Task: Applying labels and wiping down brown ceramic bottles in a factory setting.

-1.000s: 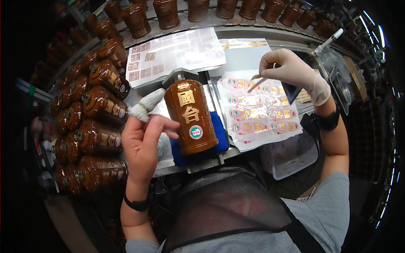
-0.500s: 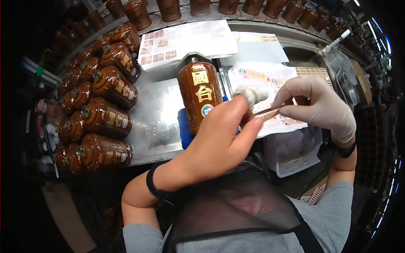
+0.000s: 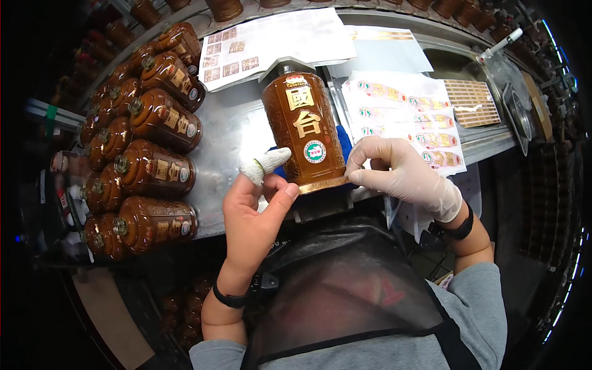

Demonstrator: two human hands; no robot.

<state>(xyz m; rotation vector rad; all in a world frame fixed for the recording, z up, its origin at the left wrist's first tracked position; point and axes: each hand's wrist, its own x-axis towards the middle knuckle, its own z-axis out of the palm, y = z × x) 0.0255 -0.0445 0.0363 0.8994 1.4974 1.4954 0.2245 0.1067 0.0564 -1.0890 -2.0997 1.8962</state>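
Observation:
A glossy brown bottle (image 3: 313,132) with gold characters and a round green-and-white emblem lies face up on blue cloth (image 3: 343,142), its neck pointing away from me. Along its base edge runs a narrow gold strip (image 3: 323,184). My left hand (image 3: 254,206) pinches the strip's left end between thumb and fingers; its index finger wears a white cloth cover (image 3: 262,165) and rests against the bottle's side. At the strip's right end, my right hand (image 3: 410,176), in a pale thin glove, pinches with thumb and fingertips.
Several similar bottles (image 3: 163,166) lie stacked on the left. A printed paper (image 3: 290,46) covers the bench behind the bottle. To the right are a sheet of coloured stickers (image 3: 401,117) and a sheet of gold strips (image 3: 472,102). More brown bottles (image 3: 225,9) line the back.
Both hands have moved from the sticker sheet to the bottle's base. The strip, earlier held in the air between them, now lies along that base edge.

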